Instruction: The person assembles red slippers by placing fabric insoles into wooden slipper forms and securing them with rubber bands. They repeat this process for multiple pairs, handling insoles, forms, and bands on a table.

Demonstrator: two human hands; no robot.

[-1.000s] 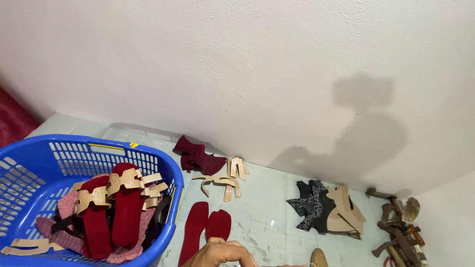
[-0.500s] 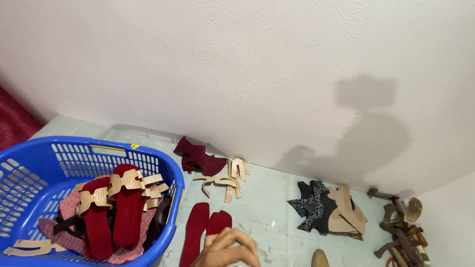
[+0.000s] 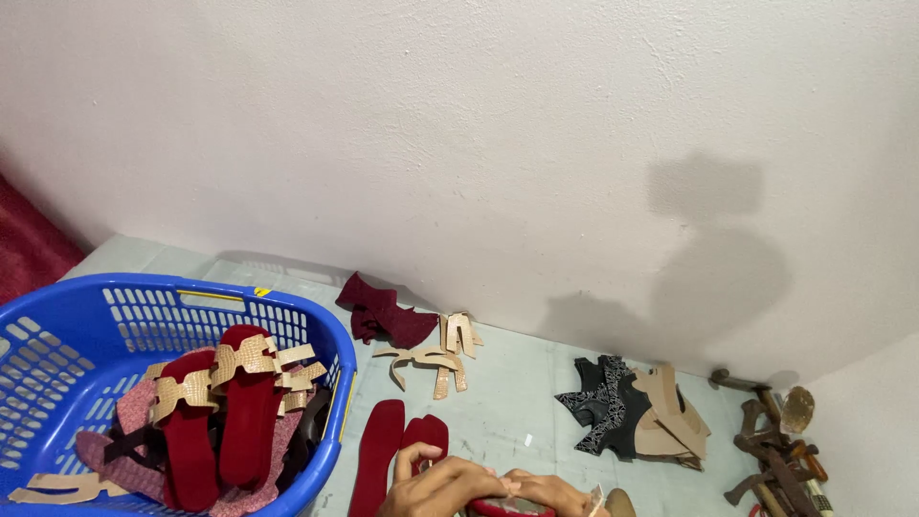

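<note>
Hands (image 3: pixel 479 488) at 6 o'clock edge. Blue laundry basket (image 3: pixel 330 369) blocks 9 o'clock side, heaped with sandals. Two red insoles (image 3: pixel 383 450) lie just at 11 o'clock. Tan strap cutouts (image 3: pixel 431 359) and dark red fabric (image 3: pixel 378 316) at 12. Black-and-tan cutout pile (image 3: pixel 632 412) at 2; tools (image 3: pixel 775 450) at 3. Bare floor (image 3: pixel 522 402) lane between 12 and 1.

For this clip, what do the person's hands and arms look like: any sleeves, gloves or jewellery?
Only the left hand and right hand show, at the bottom edge. Both are bare: no gloves, and no rings visible on the fingers. Wrists and forearms are cut off, so sleeves cannot be judged.
</note>
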